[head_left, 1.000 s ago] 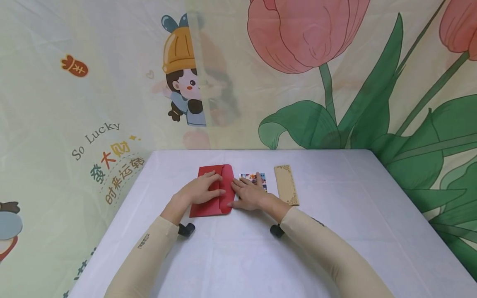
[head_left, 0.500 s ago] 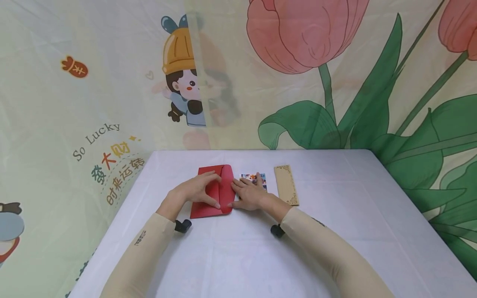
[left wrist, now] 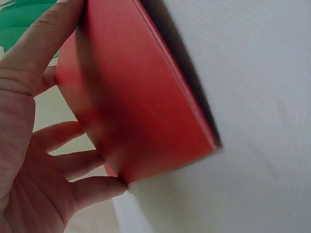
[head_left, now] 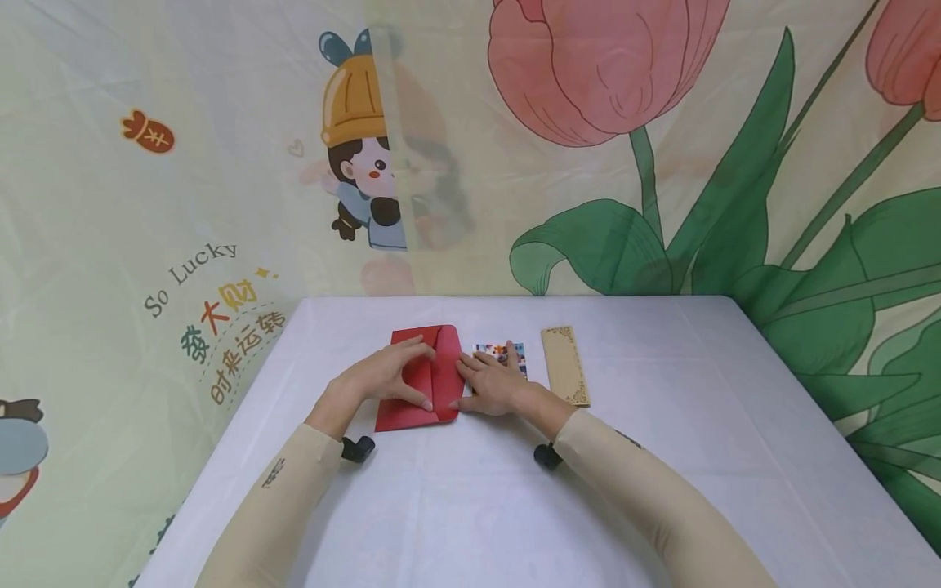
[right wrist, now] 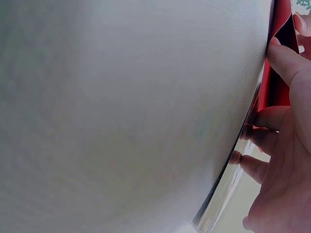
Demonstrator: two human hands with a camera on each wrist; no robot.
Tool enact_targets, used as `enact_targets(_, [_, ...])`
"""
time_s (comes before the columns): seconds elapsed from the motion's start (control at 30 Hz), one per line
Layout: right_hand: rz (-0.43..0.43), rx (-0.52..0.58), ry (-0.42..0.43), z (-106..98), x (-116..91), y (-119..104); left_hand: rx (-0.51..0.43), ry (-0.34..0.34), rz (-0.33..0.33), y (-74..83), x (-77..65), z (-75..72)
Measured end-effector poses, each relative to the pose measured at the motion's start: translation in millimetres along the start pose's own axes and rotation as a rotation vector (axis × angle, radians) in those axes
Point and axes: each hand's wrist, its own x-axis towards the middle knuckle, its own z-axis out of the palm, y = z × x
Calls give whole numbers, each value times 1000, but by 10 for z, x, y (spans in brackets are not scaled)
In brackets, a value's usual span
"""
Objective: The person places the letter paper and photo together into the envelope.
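Work here looks to be at the stage of parting the mouth of the red envelope, with nothing put inside by this step as far as the views show. The envelope is on the white tabletop, its flap folded out towards the right. The left hand arches over it, thumb and bent fingers set apart on the paper; whether they pinch a layer I cannot tell. The right hand is loosely spread and grips nothing, fingers lying on the picture card just beside the flap, thumb at the flap's edge, perhaps to steady it. From the right wrist, a dark gap shows beside the flap, likely the mouth. Beyond the picture card lies a tan card with no fingers on it. If a card is meant for the envelope, the next move calls for keeping that gap wide with the left hand while the right slides the picture card in flat, without catching the flap.
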Motion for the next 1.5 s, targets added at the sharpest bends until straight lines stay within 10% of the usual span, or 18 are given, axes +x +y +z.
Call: enact_targets(1.5, [-18, 26, 34, -30, -8, 4, -41, 47, 34, -4, 8, 13])
